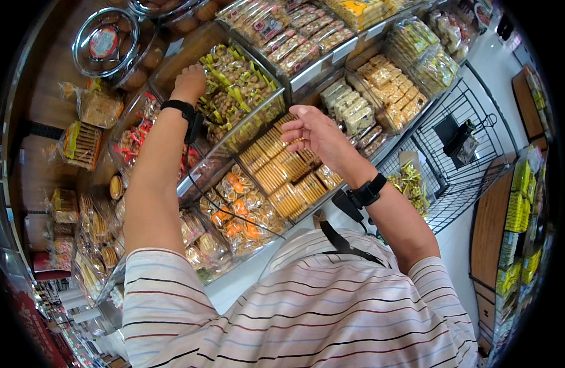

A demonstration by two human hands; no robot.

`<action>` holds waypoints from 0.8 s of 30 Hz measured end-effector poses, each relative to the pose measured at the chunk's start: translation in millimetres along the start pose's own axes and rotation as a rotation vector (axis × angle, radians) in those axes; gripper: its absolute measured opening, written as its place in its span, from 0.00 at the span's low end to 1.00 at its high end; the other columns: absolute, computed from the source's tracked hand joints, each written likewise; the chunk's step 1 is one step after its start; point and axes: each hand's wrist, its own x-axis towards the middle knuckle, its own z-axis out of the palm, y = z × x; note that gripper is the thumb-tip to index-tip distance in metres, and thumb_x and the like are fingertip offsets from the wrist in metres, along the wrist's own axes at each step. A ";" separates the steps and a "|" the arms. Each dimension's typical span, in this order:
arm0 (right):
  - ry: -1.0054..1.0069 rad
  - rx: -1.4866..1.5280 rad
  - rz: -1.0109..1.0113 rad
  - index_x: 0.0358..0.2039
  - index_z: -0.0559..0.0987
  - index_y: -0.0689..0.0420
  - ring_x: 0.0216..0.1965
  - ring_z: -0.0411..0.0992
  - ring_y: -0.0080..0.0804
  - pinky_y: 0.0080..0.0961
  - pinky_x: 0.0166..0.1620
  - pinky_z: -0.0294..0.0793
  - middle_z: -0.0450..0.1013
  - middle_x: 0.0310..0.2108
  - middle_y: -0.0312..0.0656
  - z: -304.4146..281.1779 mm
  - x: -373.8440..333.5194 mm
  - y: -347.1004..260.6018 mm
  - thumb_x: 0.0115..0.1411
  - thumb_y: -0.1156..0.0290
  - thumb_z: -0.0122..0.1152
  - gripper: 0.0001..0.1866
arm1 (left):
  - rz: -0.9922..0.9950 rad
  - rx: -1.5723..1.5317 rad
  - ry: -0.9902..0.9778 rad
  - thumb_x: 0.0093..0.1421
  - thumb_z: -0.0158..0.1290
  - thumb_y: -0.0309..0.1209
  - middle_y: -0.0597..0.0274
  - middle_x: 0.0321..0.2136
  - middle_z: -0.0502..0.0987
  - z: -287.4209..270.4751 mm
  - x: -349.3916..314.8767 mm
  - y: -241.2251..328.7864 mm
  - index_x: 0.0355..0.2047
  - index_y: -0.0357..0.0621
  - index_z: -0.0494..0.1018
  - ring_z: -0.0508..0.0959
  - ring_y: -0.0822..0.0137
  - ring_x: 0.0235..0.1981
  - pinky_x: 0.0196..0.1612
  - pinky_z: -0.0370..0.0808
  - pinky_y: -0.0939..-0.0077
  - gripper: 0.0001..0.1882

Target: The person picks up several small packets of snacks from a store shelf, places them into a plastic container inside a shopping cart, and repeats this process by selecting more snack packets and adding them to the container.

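Observation:
My left hand [190, 84] reaches into a clear bin [258, 113] at the far side. Its fingers are curled downward beside small snack bags [230, 76] with yellow ties, and whatever they hold is hidden. My right hand [316, 134] hovers over the neighbouring bins, fingers apart and nothing in them. Below it lie rows of packaged biscuits [276, 162], and just to its right are wrapped pale bars [350, 107]. Both wrists wear black bands.
A wire shopping cart [445, 153] stands at the right with yellow-tied bags [410, 184] inside. Orange-marked snack packs [239, 214] fill a near bin. Round clear tubs [105, 43] sit at the far left. A thin black cable [230, 211] crosses the bins.

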 end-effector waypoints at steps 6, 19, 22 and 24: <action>0.007 -0.024 0.036 0.52 0.69 0.57 0.40 0.76 0.32 0.30 0.42 0.78 0.73 0.42 0.44 -1.5 -6.1 0.2 0.69 0.56 0.53 0.20 | -0.001 -0.026 -0.115 0.60 0.54 0.35 0.46 0.52 0.73 4.5 3.6 5.2 0.53 0.35 0.67 0.73 0.46 0.54 0.53 0.73 0.50 0.23; 0.064 -0.030 0.035 0.52 0.71 0.56 0.38 0.76 0.30 0.28 0.40 0.78 0.75 0.40 0.42 -17.7 -26.0 -0.3 0.69 0.60 0.52 0.16 | 0.019 -0.211 -0.086 0.57 0.62 0.36 0.39 0.47 0.75 -51.9 -17.2 9.8 0.48 0.37 0.67 0.74 0.42 0.51 0.49 0.74 0.50 0.24; 0.047 -0.053 0.025 0.52 0.71 0.57 0.38 0.76 0.29 0.27 0.40 0.78 0.75 0.40 0.41 -20.2 -34.5 -1.1 0.70 0.59 0.51 0.17 | 0.004 -0.219 -0.084 0.58 0.61 0.35 0.39 0.43 0.77 -39.4 -14.0 13.3 0.46 0.35 0.67 0.76 0.41 0.48 0.47 0.74 0.49 0.22; -0.005 -0.094 0.003 0.52 0.71 0.59 0.38 0.76 0.30 0.27 0.40 0.78 0.75 0.40 0.42 -16.8 -49.9 -13.9 0.70 0.59 0.50 0.18 | -0.018 -0.260 -0.080 0.57 0.59 0.35 0.39 0.44 0.78 -33.5 -8.8 8.8 0.44 0.37 0.72 0.77 0.42 0.48 0.49 0.75 0.51 0.18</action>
